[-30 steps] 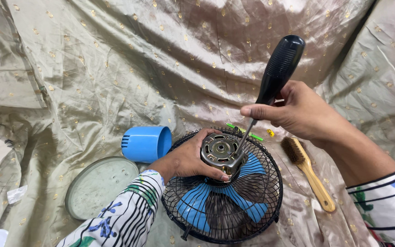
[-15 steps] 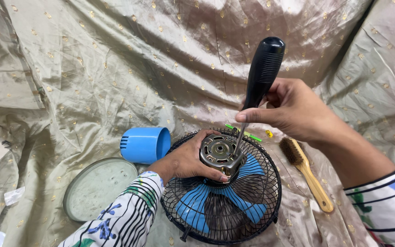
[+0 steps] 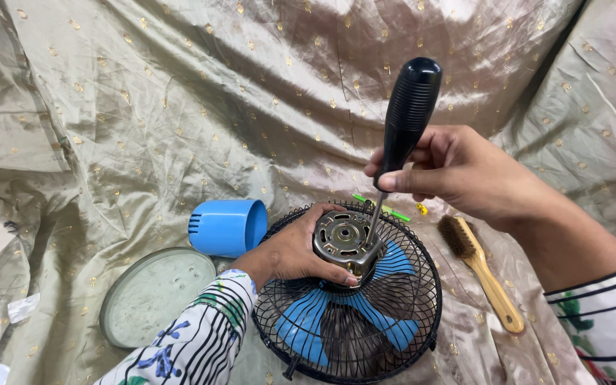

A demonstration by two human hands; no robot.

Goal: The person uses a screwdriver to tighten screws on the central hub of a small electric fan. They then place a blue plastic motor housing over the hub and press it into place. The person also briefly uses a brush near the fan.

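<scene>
- right hand (image 3: 458, 171) has slid slightly up the screwdriver (image 3: 402, 125), grip wrapped round it
- left hand (image 3: 290, 249) clasps the motor (image 3: 344, 242)
- shiny gold-dotted cloth (image 3: 144, 107) covers everything

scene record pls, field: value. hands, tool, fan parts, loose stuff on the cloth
left hand: grips the metal motor from its left side
right hand: holds a black-handled screwdriver near upright, tip down at the motor's right edge
fan: black wire grille lying flat, blue blades inside, motor on top
left of fan: blue plastic cover on its side, round pale disc
right of fan: wooden-handled brush
surface: shiny beige cloth with gold dots
</scene>
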